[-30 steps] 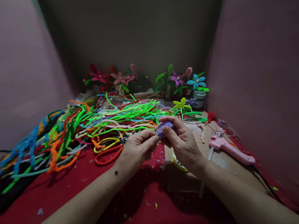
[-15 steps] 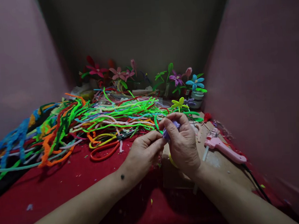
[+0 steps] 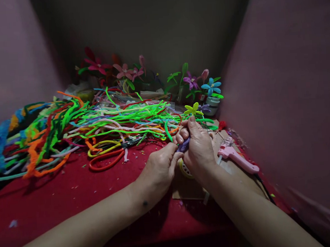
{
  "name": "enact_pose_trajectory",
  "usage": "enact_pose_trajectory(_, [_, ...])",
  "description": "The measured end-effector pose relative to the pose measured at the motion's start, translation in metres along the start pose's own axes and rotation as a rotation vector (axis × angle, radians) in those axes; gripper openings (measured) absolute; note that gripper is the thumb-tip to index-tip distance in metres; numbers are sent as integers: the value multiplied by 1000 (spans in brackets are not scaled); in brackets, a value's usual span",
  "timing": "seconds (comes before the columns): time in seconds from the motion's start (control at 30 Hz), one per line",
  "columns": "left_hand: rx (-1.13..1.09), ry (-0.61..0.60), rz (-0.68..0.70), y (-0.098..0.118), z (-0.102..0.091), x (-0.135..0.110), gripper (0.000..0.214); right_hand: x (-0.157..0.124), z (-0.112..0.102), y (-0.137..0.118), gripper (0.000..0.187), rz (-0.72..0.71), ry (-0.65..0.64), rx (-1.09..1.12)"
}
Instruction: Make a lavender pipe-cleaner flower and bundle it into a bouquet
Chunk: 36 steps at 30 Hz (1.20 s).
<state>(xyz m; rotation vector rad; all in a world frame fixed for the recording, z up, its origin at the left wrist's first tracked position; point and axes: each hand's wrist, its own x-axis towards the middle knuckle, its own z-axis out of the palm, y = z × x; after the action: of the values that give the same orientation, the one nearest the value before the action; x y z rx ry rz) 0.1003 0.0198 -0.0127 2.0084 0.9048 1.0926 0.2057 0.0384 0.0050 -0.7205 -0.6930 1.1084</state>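
Observation:
Between my two hands is a small purple fuzzy piece (image 3: 184, 145) that looks like bent pipe cleaner; most of it is hidden by fingers. My left hand (image 3: 163, 162) pinches its lower left end between thumb and fingers. Curled around its other side is my right hand (image 3: 199, 147), with the thumb raised. Below the hands, a round yellow thing with holes (image 3: 185, 169) lies on a piece of cardboard (image 3: 190, 191). Just beyond them stands a yellow pipe-cleaner flower (image 3: 192, 109).
A pile of coloured pipe cleaners (image 3: 120, 120) spreads across the back and left. Scissors with red and yellow handles (image 3: 107, 162) lie before it. On the right, a pink glue gun (image 3: 238, 160) rests with its cord trailing. Finished flowers (image 3: 190, 81) and a white jar (image 3: 212, 106) line the back.
My right hand has turned, its thumb now lifted and its fingers curled around the purple piece. My left hand still pinches it. The whole view has shifted slightly.

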Motion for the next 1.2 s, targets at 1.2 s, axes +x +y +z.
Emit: enact_pose_trajectory(1.2, [-288,-257,-282,4,-45,25,28,6,-11,-12,27,141,-397,-94])
